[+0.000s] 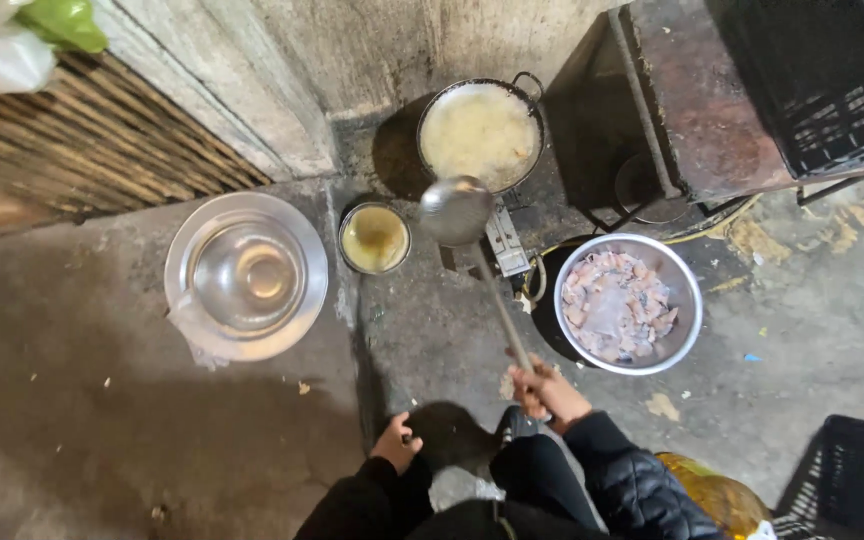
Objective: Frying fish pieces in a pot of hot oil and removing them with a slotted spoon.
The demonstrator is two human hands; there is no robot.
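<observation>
A long-handled round metal ladle [458, 211] is gripped at the end of its handle by the right hand [544, 388], fingers closed around it, so that its bowl is held above the concrete floor [102, 400] between a small steel bowl of yellowish liquid [374, 238] and a dark frying pan of pale bubbling oil [480, 135]. The left hand [395, 441] is seen resting curled on a dark knee. A steel basin of pinkish pieces [627, 302] lies just right of the handle, and a clear glass bowl on a steel plate [246, 276] lies well to the left.

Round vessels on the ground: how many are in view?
4. A wok of pale frothy liquid by the wall; a small pot of yellowish liquid left of the ladle bowl; a steel bowl on a plate further left; a steel bowl of pale pieces at right.
</observation>
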